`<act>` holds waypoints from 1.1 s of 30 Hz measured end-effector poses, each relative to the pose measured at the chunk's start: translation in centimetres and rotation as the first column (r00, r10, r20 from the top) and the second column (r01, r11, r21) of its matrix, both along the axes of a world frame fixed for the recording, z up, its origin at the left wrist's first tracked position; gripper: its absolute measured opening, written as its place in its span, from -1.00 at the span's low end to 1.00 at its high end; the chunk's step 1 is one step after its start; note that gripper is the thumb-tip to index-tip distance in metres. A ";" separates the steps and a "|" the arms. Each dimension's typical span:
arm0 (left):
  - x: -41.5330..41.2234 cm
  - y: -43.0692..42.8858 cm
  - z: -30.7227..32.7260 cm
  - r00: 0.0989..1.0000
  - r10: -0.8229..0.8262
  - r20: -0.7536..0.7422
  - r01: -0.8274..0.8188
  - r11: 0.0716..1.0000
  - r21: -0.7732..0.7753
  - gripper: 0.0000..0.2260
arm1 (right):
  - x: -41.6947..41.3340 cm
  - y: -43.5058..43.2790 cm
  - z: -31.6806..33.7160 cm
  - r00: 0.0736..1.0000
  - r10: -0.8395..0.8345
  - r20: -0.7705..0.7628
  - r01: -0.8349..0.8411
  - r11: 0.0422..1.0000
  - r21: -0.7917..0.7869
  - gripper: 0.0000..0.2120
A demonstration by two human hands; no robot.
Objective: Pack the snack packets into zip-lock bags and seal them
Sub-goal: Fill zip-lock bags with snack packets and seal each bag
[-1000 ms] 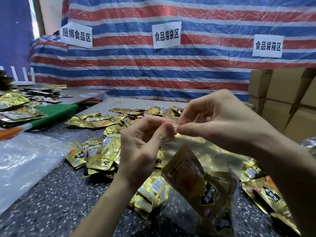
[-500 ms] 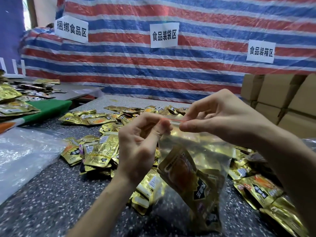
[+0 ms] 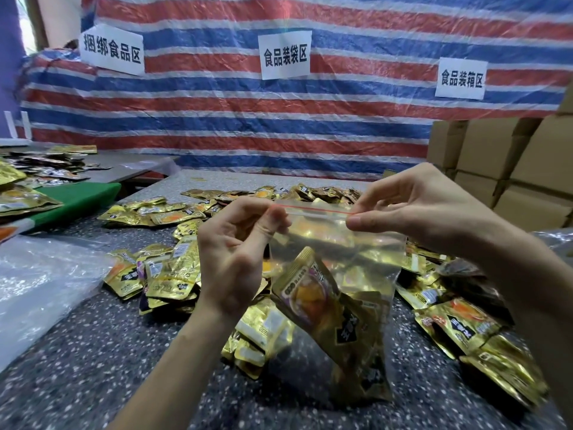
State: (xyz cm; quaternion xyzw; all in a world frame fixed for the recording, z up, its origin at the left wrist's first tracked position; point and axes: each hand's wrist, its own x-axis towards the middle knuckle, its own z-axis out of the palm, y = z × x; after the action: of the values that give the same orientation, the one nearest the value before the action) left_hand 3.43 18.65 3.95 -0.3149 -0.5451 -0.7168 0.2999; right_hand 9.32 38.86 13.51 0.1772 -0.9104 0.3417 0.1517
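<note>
A clear zip-lock bag (image 3: pixel 335 240) with a red seal strip hangs in front of me, holding several gold snack packets (image 3: pixel 328 311). My left hand (image 3: pixel 235 252) pinches the left end of the strip between thumb and fingers. My right hand (image 3: pixel 424 206) pinches the right end, so the strip is stretched straight between them. The bag's bottom reaches down to the speckled table (image 3: pixel 93 367). Loose gold packets (image 3: pixel 161 268) lie heaped behind and to both sides of the bag.
A pile of clear plastic bags (image 3: pixel 40 274) lies at the left. A green board (image 3: pixel 80 197) and another table with packets stand far left. Cardboard boxes (image 3: pixel 508 169) are stacked at the right. A striped tarp with paper signs (image 3: pixel 285 57) hangs behind.
My hands have drawn apart along the red strip: the right hand slid to the bag's right end while the left stayed at the left end.
</note>
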 end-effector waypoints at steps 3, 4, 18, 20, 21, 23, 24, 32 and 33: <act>-0.1 0.0 0.0 1.000 0.001 -0.004 -0.001 1.000 0.009 -0.93 | 0.3 0.7 0.0 1.000 -0.009 -0.004 0.009 1.000 -0.004 -0.81; -0.2 -0.1 0.0 1.000 0.001 -0.008 -0.001 1.000 0.014 -0.93 | 0.3 1.0 0.0 1.000 -0.013 -0.007 0.013 1.000 -0.004 -0.81; -1.0 -1.1 0.0 0.999 -0.038 0.022 0.036 0.996 0.077 -0.93 | 2.2 4.8 -0.4 0.998 -0.055 0.045 0.058 0.994 -0.090 -0.89; -1.0 -1.1 0.0 0.999 -0.040 0.021 0.038 0.997 0.072 -0.93 | 2.4 5.1 -0.5 0.997 -0.077 0.030 0.080 0.994 -0.078 -0.95; -1.0 -1.0 -0.1 0.999 -0.044 0.023 0.043 0.997 0.070 -0.93 | 2.4 5.2 -0.6 0.996 -0.091 0.010 0.092 0.993 -0.080 -0.98; -1.0 -0.8 -0.2 0.998 -0.059 0.036 0.056 0.996 0.068 -0.92 | 2.4 5.2 -0.9 0.992 -0.116 -0.046 0.111 0.990 -0.090 -0.94; -1.0 -0.8 -0.2 0.997 -0.064 0.046 0.061 0.996 0.066 -0.92 | 2.4 5.1 -1.1 0.990 -0.123 -0.075 0.116 0.988 -0.098 -0.91; -0.6 0.4 -0.6 0.987 -0.113 0.113 0.098 0.986 0.132 -0.90 | 1.8 3.2 -4.7 0.998 -0.063 0.022 0.063 0.791 -0.608 -0.86; -0.5 0.5 -0.6 0.982 -0.134 0.132 0.114 0.983 0.146 -0.89 | 1.5 3.0 -5.9 0.992 0.007 0.129 0.084 0.720 -0.689 -0.75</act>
State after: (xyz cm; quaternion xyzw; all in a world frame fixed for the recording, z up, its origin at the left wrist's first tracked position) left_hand 2.89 19.15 3.40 -0.2753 -0.4933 -0.7905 0.2364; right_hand 10.84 41.81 7.63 0.0673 -0.7276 0.6641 0.1580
